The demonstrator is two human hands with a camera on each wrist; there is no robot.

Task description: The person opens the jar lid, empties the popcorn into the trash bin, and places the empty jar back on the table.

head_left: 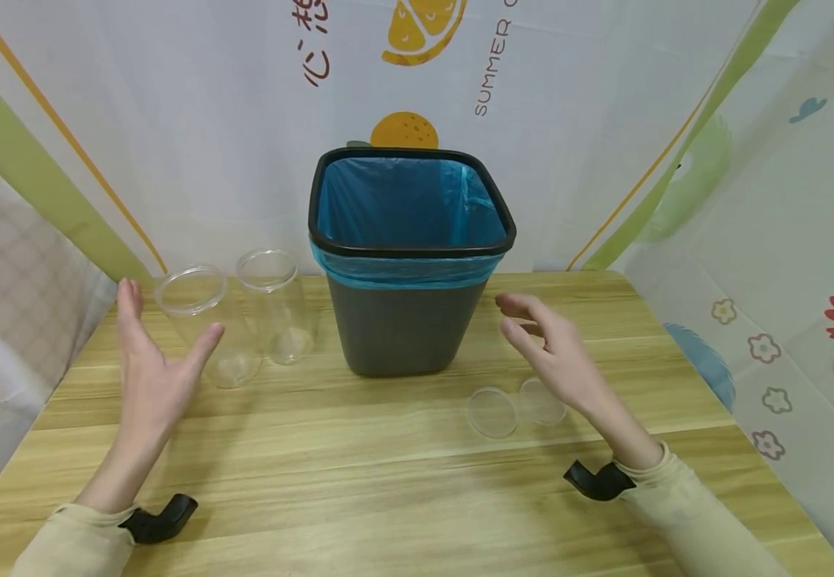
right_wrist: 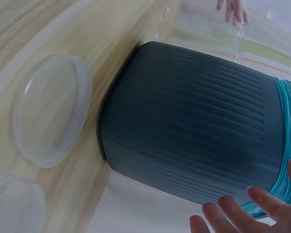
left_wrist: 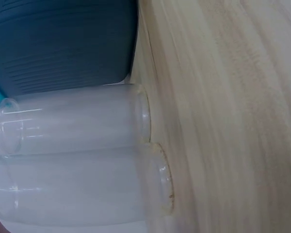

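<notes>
My left hand [head_left: 153,373] is spread beside two clear plastic jars, thumb and fingers apart around the near side of the left jar [head_left: 196,308]. The right jar [head_left: 275,308] stands just behind it, upright and without a lid; both also show in the left wrist view, where the left jar [left_wrist: 72,187] is closest. My right hand [head_left: 549,344] hovers to the right of a dark grey trash bin [head_left: 402,328], fingers loosely bent and holding nothing. Below that hand two clear round lids lie flat on the table: the left lid [head_left: 492,413] and the right lid [head_left: 542,402].
A blue bag [head_left: 409,271] lines the bin and folds over under its black rim [head_left: 409,250]. The bin stands at the back of the wooden table [head_left: 359,497], close to a printed white curtain [head_left: 207,120]. Another patterned curtain [head_left: 784,240] hangs along the right edge.
</notes>
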